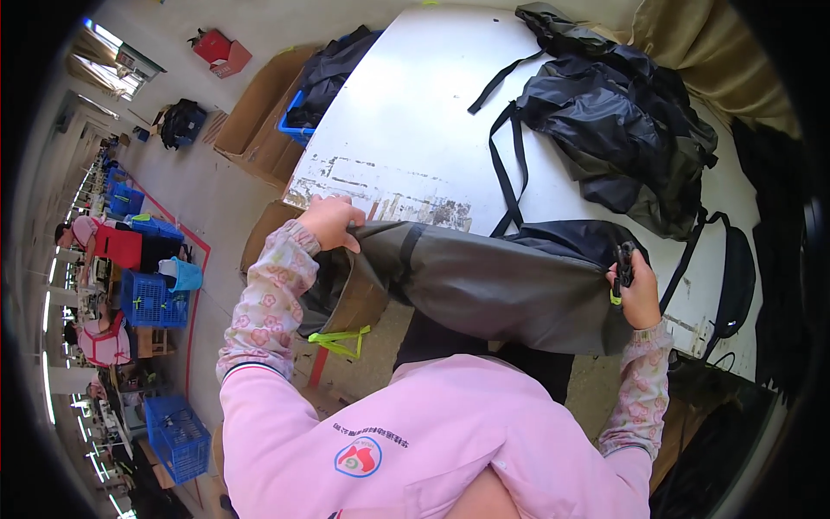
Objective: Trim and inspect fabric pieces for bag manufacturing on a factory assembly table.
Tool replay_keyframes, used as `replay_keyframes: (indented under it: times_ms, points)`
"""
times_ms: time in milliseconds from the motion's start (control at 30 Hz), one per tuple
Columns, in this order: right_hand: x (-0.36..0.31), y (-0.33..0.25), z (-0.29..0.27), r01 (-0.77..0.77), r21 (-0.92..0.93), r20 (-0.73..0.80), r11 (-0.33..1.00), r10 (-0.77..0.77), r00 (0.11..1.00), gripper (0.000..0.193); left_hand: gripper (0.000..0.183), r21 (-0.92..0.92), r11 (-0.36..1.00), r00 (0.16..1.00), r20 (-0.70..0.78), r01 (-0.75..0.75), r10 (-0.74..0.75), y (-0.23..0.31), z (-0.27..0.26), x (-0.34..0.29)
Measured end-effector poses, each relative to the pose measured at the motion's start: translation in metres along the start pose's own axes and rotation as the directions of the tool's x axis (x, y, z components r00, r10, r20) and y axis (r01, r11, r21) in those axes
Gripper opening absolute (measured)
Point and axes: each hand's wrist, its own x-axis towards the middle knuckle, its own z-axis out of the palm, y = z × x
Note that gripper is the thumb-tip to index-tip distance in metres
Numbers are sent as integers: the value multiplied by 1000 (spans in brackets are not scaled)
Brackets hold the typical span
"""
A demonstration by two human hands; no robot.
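Observation:
A dark grey coated-fabric bag (510, 290) is stretched between my two hands along the near edge of the white table, its lower part hanging over that edge. My left hand (333, 223) pinches its left corner. At the other end, my right hand (640, 296) is closed around a small black object (624, 264) with a yellow-green bit at its lower end; it looks like a clip or small snips, but I cannot tell which. The bag's right end lies against these fingers. A black strap (510, 173) runs from behind the bag across the table.
Black and grey bags (614, 130) are heaped at the table's far right; a black pouch (735, 277) lies at its right side. Cardboard boxes (259, 117) and a blue crate (296, 130) stand left of the white table (415, 78). Other people work far left beside blue crates (156, 298).

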Motion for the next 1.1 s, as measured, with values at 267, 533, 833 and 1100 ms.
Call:
replay_keyframes:
  times_ms: [267, 533, 833, 1100]
  points:
    - [-16, 13, 15, -64, -205, 68, 977, 80, 994, 27, 30, -294, 930, 937, -330, -221, 119, 31, 32, 47]
    - [-34, 5, 2, -118, 38, -25, 992, 119, 993, 29, 24, -177, 934, 911, -337, -309, 238, 44, 59, 47]
    - [-16, 3, -3, -34, 141, -104, 989, 49, 993, 27, 20, 49, 944, 725, -628, -326, 283, 69, 37, 13]
    - [-17, 32, 25, -31, -238, -24, 971, 26, 999, 24, 29, -161, 901, 858, -409, -402, 310, 53, 48, 78]
